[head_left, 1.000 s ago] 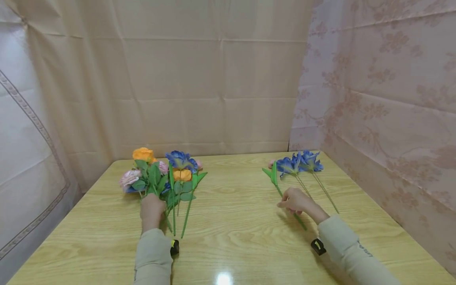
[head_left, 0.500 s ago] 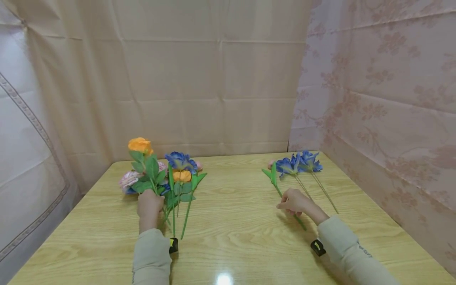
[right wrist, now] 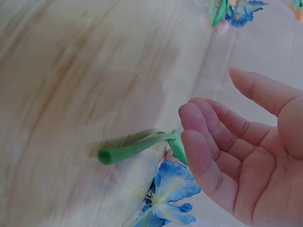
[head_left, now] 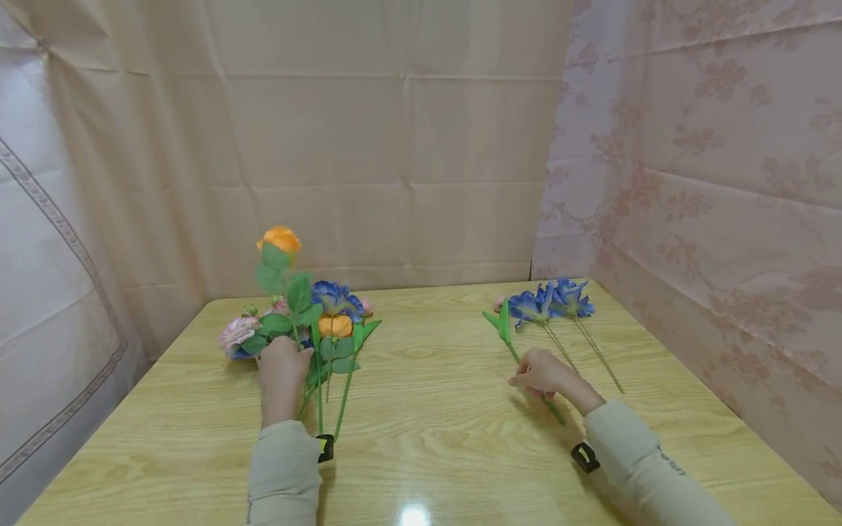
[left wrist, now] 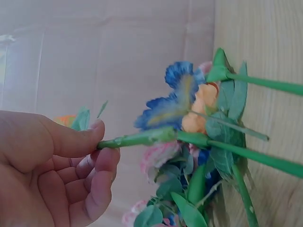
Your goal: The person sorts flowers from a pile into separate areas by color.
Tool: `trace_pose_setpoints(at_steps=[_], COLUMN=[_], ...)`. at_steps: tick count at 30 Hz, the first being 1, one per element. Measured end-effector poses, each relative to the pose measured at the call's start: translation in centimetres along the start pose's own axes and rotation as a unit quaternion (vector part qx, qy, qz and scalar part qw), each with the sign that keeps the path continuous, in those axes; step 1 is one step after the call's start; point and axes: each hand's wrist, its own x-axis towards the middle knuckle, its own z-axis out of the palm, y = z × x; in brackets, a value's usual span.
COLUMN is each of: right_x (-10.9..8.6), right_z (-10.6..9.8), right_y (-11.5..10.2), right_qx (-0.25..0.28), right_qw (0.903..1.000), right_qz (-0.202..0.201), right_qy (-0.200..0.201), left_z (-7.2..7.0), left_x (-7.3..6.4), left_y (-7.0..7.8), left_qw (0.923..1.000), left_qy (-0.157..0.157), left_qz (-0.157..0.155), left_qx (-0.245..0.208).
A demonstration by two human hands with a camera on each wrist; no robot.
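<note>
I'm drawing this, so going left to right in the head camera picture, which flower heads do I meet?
Ruffled pale pink flower → upper orange rose → blue iris → pink tulip → second pink tulip → second blue iris → third blue iris.

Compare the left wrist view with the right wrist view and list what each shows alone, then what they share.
Only the left wrist view: the left grip pinching a green stem, and a ruffled pink flower. Only the right wrist view: the right grip, relaxed and holding nothing, near a round-ended stem. Both views: blue flowers, the wooden table and the cloth backdrop.
</note>
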Motion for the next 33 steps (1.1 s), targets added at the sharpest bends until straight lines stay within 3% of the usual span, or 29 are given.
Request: trace_pose_setpoints(at_steps=[12, 18, 23, 33], right_x=[0.1, 0.0, 0.0, 0.0], right_z=[0.1, 0.2, 0.4, 0.8], right_y=[-0.1, -0.5, -0.8, -1.4], right_qx=[0.018, 0.026, 0.031, 0.033], right_qw=[0.9996, 0.9993, 0.9988, 0.9980], right_qz=[-0.019, -0.023, -0.035, -0.053], right_qy=[-0.008, -0.014, -0.013, -0.013], left_z=[0.1, 0.5, 1.2, 3.1], left_x=[-0.1, -0.3, -0.6, -1.2], left_y=[2.2, 3.4, 4.4, 6.4], left_qw=[0.9988, 0.9972, 0.9950, 0.9807], left_qy=[-0.010, -0.016, -0.032, -0.087], left_qz=[0.031, 0.058, 0.061, 0.074], left_qx=[-0.038, -0.045, -0.071, -0.159])
